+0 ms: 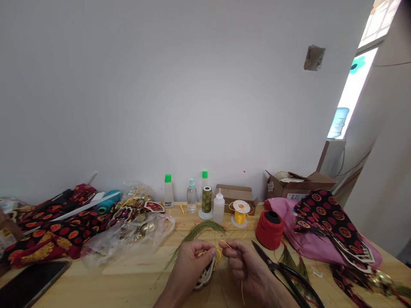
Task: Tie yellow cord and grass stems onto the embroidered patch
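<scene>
My left hand (189,267) is closed in a pinch on a yellow cord (218,256), which loops out between the two hands. Facing it, my right hand (245,265) pinches another part of the cord, and a loose end dangles below the palm. Under the left fingers shows a dark piece with a pale outlined edge (205,277); whether the hand grips it too I cannot tell. A bundle of green threads (202,229) arcs across the table just beyond the hands. Black-handled scissors (272,266) lie open beside my right hand.
Behind the hands stand a yellow cord spool (240,215), a green thread spool (207,200) and several bottles. A red thread cone (270,231) and pink bag (308,248) are right. Left lie a plastic bag (135,239), patterned fabric (64,231) and a phone (32,282).
</scene>
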Demonstrator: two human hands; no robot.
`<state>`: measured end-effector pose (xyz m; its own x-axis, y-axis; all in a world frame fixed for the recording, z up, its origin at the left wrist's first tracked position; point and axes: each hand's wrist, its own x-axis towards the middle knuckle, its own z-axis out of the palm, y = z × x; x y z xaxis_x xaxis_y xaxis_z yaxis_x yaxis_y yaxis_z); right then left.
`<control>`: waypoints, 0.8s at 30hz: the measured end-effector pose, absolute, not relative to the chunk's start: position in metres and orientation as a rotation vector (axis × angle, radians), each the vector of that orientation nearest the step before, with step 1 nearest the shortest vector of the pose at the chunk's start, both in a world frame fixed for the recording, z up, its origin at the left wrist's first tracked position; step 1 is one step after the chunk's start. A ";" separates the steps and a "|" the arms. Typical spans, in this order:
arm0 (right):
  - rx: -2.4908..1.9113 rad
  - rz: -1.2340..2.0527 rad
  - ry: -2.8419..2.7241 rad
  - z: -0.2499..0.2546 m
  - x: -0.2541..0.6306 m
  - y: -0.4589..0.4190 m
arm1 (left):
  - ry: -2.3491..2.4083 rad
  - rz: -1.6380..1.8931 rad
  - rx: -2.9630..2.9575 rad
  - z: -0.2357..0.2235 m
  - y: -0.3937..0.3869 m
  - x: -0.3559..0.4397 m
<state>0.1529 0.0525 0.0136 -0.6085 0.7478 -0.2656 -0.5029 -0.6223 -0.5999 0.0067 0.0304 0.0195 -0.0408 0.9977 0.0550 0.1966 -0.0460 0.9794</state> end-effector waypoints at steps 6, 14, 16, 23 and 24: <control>-0.508 2.306 -0.560 0.013 0.157 0.056 | 1.295 1.160 1.302 0.024 0.028 0.010; -0.762 1.792 -1.173 0.014 0.143 0.047 | 1.349 1.174 1.254 0.020 0.030 0.010; -0.740 1.650 -1.308 0.012 0.138 0.046 | 1.301 1.167 1.232 0.020 0.030 0.010; -0.951 1.153 -1.613 0.002 0.135 0.044 | 1.086 1.129 1.176 0.018 0.029 0.008; -0.991 1.048 -1.673 0.002 0.136 0.043 | 1.100 1.118 1.172 0.016 0.030 0.008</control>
